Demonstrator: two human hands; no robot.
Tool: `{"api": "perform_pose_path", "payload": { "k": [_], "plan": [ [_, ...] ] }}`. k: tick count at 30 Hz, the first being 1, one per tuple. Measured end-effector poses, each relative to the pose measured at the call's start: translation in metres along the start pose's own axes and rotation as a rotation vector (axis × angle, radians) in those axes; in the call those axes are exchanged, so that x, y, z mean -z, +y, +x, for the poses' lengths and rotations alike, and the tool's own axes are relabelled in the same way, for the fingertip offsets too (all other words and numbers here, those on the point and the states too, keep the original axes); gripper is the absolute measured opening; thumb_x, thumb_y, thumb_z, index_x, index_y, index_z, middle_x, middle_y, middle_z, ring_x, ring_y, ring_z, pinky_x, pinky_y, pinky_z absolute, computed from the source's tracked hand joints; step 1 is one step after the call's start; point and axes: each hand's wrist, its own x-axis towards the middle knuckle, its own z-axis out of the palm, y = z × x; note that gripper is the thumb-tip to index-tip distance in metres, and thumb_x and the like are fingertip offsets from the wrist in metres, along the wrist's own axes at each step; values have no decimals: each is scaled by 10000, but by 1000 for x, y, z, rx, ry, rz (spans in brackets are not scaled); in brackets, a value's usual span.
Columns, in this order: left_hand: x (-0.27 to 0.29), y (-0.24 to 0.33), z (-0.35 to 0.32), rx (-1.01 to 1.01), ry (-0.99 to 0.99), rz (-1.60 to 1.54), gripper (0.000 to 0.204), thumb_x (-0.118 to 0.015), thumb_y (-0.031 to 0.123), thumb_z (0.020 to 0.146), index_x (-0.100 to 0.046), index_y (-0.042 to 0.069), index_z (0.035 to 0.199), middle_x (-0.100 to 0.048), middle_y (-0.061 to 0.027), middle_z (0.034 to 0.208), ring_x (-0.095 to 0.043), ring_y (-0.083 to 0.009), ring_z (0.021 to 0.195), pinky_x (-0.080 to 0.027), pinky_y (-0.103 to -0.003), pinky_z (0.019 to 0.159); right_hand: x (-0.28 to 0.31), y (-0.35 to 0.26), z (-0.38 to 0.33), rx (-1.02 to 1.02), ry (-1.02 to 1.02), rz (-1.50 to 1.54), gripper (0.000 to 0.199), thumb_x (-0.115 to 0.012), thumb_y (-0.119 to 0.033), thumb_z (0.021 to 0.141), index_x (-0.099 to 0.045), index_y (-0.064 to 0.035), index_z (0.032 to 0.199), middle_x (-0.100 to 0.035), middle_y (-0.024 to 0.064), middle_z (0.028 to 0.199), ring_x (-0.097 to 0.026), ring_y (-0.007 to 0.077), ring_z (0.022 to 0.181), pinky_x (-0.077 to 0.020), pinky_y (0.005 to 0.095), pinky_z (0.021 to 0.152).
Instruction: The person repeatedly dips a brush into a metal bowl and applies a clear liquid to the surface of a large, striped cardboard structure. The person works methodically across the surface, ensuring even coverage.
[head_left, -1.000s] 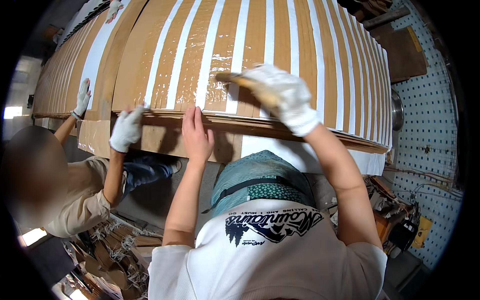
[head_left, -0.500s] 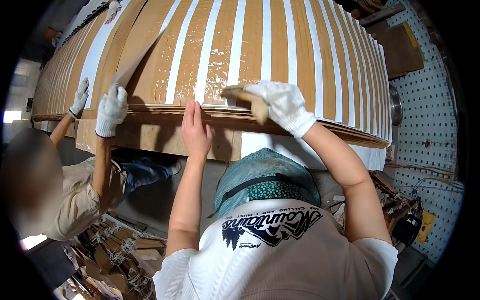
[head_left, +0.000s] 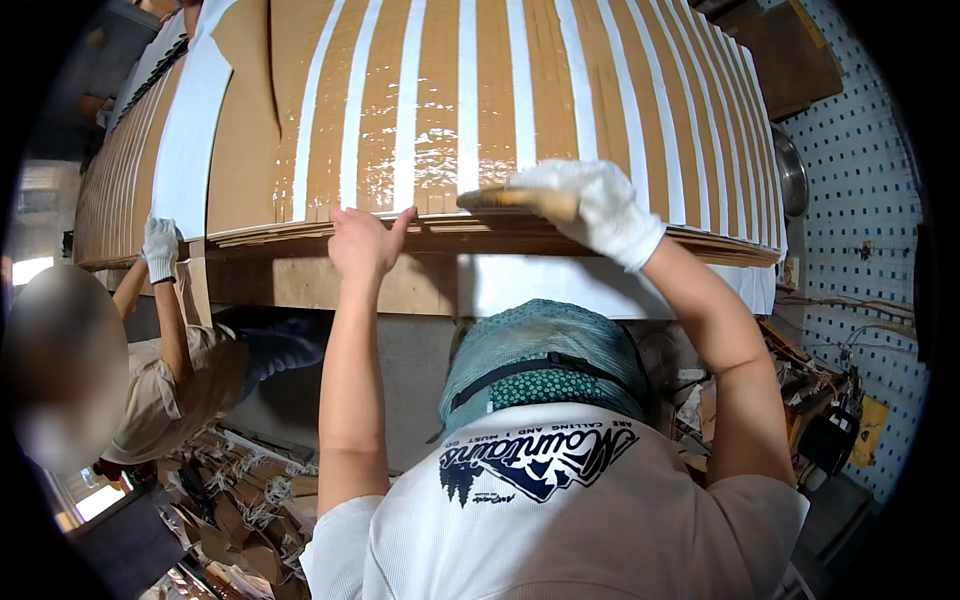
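My bare left hand point(head_left: 366, 244) rests against the front edge of a broad layer of brown cardboard sheets point(head_left: 436, 110), thumb spread away from the fingers. It holds nothing. In a white knitted glove, my right hand point(head_left: 598, 210) is closed on a wooden brush point(head_left: 515, 200), held sideways over the front edge, right of my left hand. White strips point(head_left: 409, 120) alternate with the brown bands across the layer, and the bands in the middle shine as if wet. The underside of the brush is hidden.
At the left, a co-worker's gloved hand point(head_left: 160, 248) is at the stack's front edge, near a loose brown sheet point(head_left: 240, 130) over a wide white band. Cardboard scraps and string point(head_left: 245, 510) lie on the floor at lower left. A dotted panel point(head_left: 850, 180) stands at the right.
The co-worker's lifted sheet has moved left, and their nearer hand has drawn left too. My left hand shifted slightly left and its thumb spread. The brush now lies flatter, a little to the right.
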Motion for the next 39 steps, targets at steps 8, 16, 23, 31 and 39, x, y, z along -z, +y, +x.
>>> {"api": "perform_pose_path", "payload": {
  "k": [8,16,23,31,39],
  "plan": [
    [-3,6,21,76,-168,28,1210,-490,924,717,-570,-175,1217,-590,-335,1256,-693,-366,1053,-572,-438,849,41,22,-49,-45,-88,-242,197,-617,-259,973,-685,-162,1131,-709,30,849,-664,157,633,-537,277,492],
    [10,10,23,44,-249,-2,1204,-513,930,691,-627,-168,1172,-602,-364,1245,-706,-373,1016,-584,-430,816,58,80,-79,-200,-213,-188,379,-686,-219,905,-650,-126,1270,-699,124,1161,-711,255,959,-604,310,738],
    [9,13,18,23,-166,86,1018,-500,889,751,-741,-69,994,-698,-296,1041,-735,-348,861,-594,-424,678,86,84,-59,-1046,-328,125,450,-712,-468,885,-761,-28,970,-712,81,735,-665,170,601,-548,319,587],
    [18,20,18,-1,-110,123,1042,-515,863,765,-703,-101,1112,-539,-419,1291,-723,-361,965,-584,-394,772,-75,40,109,-787,-246,436,538,-665,-579,870,-710,-45,925,-681,193,852,-674,304,771,-544,417,713],
    [12,17,8,47,-75,159,1245,-502,877,759,-450,-220,1345,-501,-412,1347,-709,-350,1030,-585,-356,761,8,193,102,-1081,218,287,385,-707,-399,867,-720,-81,1084,-737,116,935,-703,185,869,-556,331,771]
  ]
}}
